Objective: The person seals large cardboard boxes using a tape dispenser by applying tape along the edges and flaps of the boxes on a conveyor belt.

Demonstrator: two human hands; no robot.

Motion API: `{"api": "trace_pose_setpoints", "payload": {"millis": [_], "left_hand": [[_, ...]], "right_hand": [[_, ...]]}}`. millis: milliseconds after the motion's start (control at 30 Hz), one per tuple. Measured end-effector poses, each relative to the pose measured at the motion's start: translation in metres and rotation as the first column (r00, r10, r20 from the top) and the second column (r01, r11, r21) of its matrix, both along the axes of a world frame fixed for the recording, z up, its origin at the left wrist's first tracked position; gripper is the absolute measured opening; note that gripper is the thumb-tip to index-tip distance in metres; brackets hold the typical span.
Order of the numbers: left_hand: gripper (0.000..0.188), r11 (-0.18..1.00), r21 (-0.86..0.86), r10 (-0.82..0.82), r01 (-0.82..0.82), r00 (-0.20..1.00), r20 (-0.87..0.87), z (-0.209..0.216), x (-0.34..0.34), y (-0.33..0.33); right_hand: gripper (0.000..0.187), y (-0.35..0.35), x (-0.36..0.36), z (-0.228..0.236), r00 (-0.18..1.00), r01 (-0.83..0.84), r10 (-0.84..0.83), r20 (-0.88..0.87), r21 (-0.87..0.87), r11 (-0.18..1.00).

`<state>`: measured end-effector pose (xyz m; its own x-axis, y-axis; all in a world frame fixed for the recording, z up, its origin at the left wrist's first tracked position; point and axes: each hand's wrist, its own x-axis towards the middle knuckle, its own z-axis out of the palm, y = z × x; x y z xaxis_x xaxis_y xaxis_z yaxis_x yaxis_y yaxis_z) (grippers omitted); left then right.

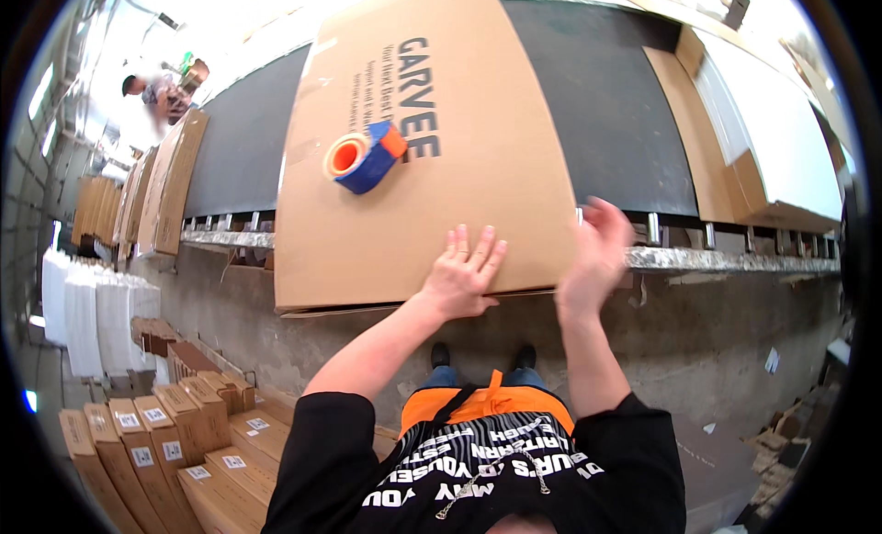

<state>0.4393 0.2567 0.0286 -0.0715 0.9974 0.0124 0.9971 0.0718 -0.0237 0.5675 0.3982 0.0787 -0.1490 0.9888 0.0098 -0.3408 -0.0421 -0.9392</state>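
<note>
A large flat cardboard box (pixel 505 176) with dark print lies before me, its near end sticking out past the conveyor's edge. My left hand (pixel 466 272) rests on its top near the close edge, open, with the fingers spread. Beside the box's right edge is my right hand (pixel 595 258), somewhat blurred; its fingers are loosely bent and apart, and I see nothing in them. Whether it touches the box I cannot tell. On the box, left of the middle, lies a blue and orange tape dispenser (pixel 372 167) with a roll of tape in it.
The box lies across a dark conveyor belt (pixel 602 102) with a metal side rail (pixel 707 260). An open carton with a white panel (pixel 767 112) stands at the right. Cardboard boxes (pixel 152 442) and white sheets (pixel 87 314) are stacked at left. Another person (pixel 163 98) is far left.
</note>
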Motion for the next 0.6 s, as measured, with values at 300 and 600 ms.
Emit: {"api": "trace_pose_setpoints", "payload": {"millis": [300, 600], "left_hand": [[0.084, 0.969, 0.242, -0.091, 0.052, 0.984, 0.152, -0.059, 0.015, -0.002], [0.078, 0.972, 0.226, -0.091, 0.071, 0.993, 0.080, -0.099, 0.001, 0.021]], "right_hand": [[0.106, -0.110, -0.326, 0.014, 0.474, -0.213, 0.359, 0.804, -0.291, 0.933], [0.050, -0.031, -0.242, -0.006, 0.866, -0.456, 0.500, -0.020, -0.441, 0.773]]}}
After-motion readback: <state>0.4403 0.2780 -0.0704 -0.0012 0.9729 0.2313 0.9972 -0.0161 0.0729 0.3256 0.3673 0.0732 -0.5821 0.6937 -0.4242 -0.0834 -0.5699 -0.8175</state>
